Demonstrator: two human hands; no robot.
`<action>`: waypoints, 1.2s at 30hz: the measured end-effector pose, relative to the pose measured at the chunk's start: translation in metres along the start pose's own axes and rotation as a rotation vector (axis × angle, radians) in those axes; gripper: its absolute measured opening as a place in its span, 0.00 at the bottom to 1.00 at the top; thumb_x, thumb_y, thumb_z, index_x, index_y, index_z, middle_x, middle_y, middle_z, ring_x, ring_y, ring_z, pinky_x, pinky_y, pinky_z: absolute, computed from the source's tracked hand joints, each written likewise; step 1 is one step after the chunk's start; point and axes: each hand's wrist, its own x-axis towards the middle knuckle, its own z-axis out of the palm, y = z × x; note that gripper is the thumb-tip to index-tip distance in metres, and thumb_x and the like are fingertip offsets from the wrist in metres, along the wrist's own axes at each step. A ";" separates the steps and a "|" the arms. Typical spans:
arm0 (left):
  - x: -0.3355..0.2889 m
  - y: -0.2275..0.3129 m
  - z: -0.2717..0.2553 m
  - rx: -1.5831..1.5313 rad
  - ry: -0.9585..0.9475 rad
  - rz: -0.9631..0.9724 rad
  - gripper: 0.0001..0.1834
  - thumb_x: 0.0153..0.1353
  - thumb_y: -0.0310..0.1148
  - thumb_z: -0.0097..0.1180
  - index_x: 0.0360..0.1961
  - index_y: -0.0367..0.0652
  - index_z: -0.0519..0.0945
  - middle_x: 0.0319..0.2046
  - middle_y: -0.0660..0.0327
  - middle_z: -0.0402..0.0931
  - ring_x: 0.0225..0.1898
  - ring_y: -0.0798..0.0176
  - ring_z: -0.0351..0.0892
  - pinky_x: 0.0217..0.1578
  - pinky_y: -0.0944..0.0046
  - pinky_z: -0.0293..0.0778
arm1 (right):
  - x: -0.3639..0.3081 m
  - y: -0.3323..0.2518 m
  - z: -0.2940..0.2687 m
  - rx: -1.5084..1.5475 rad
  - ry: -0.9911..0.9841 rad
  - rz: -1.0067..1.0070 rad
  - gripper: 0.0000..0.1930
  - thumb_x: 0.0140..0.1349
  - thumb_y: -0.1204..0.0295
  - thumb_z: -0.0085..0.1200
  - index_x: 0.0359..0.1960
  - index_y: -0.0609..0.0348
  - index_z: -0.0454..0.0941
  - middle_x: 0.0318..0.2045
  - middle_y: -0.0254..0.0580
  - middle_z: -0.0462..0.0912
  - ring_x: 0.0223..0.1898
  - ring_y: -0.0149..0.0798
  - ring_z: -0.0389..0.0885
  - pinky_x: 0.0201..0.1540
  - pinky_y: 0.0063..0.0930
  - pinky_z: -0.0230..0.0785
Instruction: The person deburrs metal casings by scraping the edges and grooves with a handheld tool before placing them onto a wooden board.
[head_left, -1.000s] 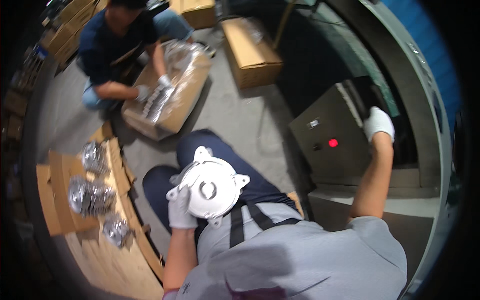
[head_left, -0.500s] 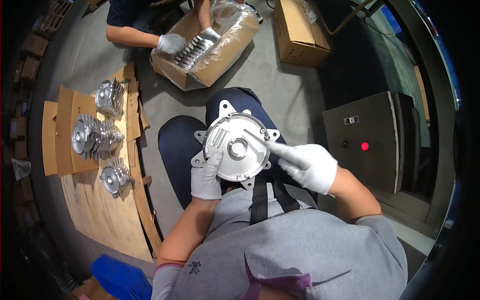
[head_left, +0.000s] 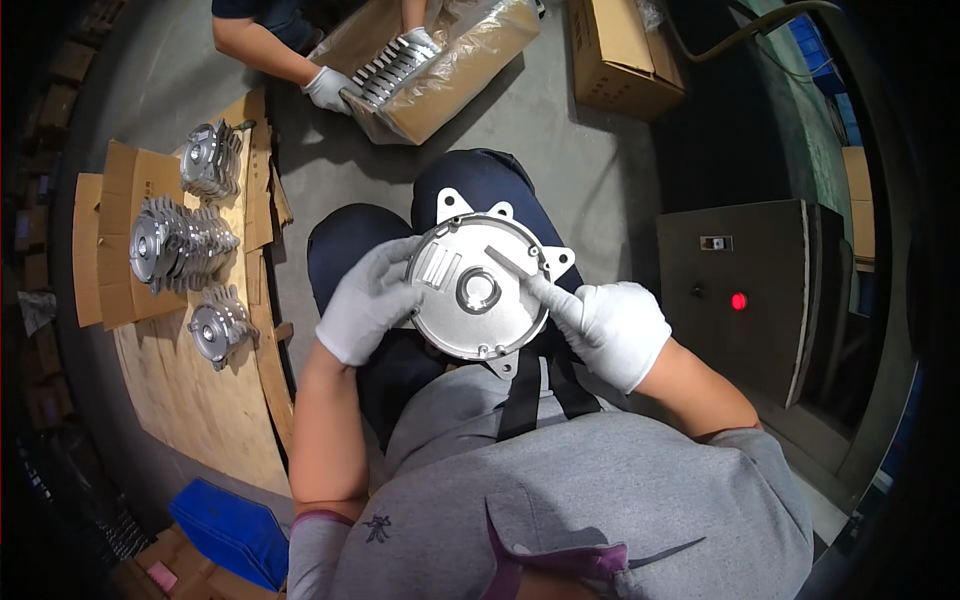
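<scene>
A round silver cast-metal cover [head_left: 450, 320] with pierced lugs around its rim and a raised ring at its centre lies above my lap. My left hand [head_left: 368, 302], in a white glove, grips its left rim, fingers curled over the edge. On the right rim, my gloved right hand [head_left: 615, 330] is closed, one digit stretched onto the face and the others bent at the edge. What lies under the cover is hidden.
Similar metal covers stand in rows [head_left: 180, 248] on a plywood board [head_left: 200, 400] to the left. Ahead, a co-worker's gloved hands touch covers in a plastic-lined carton [head_left: 470, 90]. A dark control box [head_left: 735, 340] with a red light stands right; a blue bin [head_left: 230, 530] sits lower left.
My left hand has shifted up along the cover's left rim. My right hand has gone from a pointing finger to a hold on the right rim. The co-worker's hand has moved down the row.
</scene>
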 end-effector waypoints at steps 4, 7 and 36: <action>0.020 0.012 0.020 0.582 0.237 -0.171 0.21 0.60 0.39 0.57 0.48 0.34 0.73 0.32 0.52 0.81 0.39 0.58 0.83 0.39 0.63 0.75 | 0.002 -0.002 -0.005 0.041 -0.035 0.007 0.36 0.55 0.76 0.50 0.68 0.49 0.58 0.24 0.45 0.78 0.25 0.47 0.80 0.29 0.41 0.73; 0.024 0.008 0.033 1.075 0.292 0.034 0.25 0.62 0.51 0.53 0.46 0.38 0.73 0.38 0.43 0.80 0.43 0.39 0.79 0.44 0.50 0.73 | -0.001 -0.007 -0.012 0.055 -0.076 0.063 0.36 0.54 0.76 0.51 0.68 0.49 0.58 0.24 0.45 0.78 0.25 0.47 0.80 0.29 0.41 0.73; 0.031 0.011 0.020 1.048 0.186 0.084 0.18 0.68 0.44 0.49 0.44 0.38 0.74 0.32 0.45 0.79 0.37 0.45 0.80 0.39 0.56 0.74 | 0.020 0.007 -0.024 0.025 -0.059 -0.030 0.32 0.54 0.78 0.49 0.65 0.47 0.65 0.21 0.44 0.78 0.23 0.48 0.79 0.25 0.41 0.71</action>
